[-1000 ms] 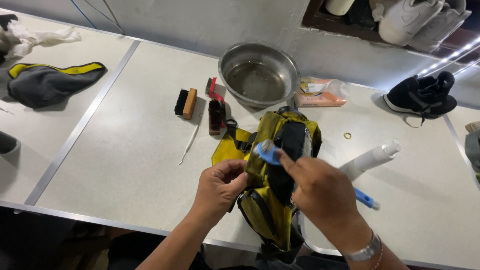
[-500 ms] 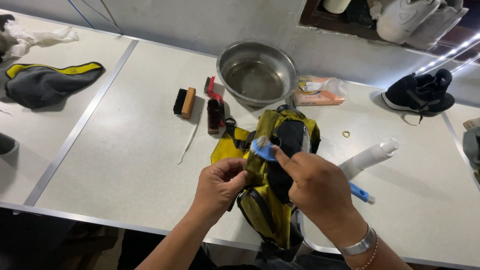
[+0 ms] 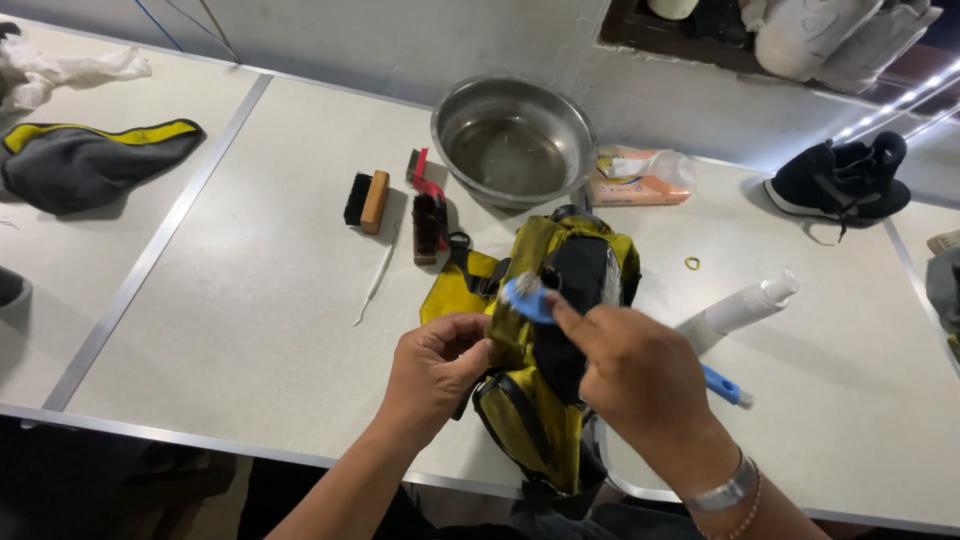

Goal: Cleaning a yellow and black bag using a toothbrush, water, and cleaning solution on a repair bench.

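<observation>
On the white table (image 3: 250,330) the left hand (image 3: 435,370) pinches the yellow-and-black bag (image 3: 545,400), lying lengthwise away from the person, while the right hand (image 3: 640,380) clasps a blue toothbrush (image 3: 527,297), bristles pointing far-left onto it

We wore no sleeves on our forearms, only a silver metal watch band (image 3: 727,491) and a thin beaded bracelet (image 3: 745,517) at our right wrist.

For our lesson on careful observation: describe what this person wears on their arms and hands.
Both forearms are bare, with no sleeves or gloves showing. The right hand has a silver metal watch band at the wrist, with a thin beaded bracelet just behind it. The left hand wears nothing visible.
</observation>
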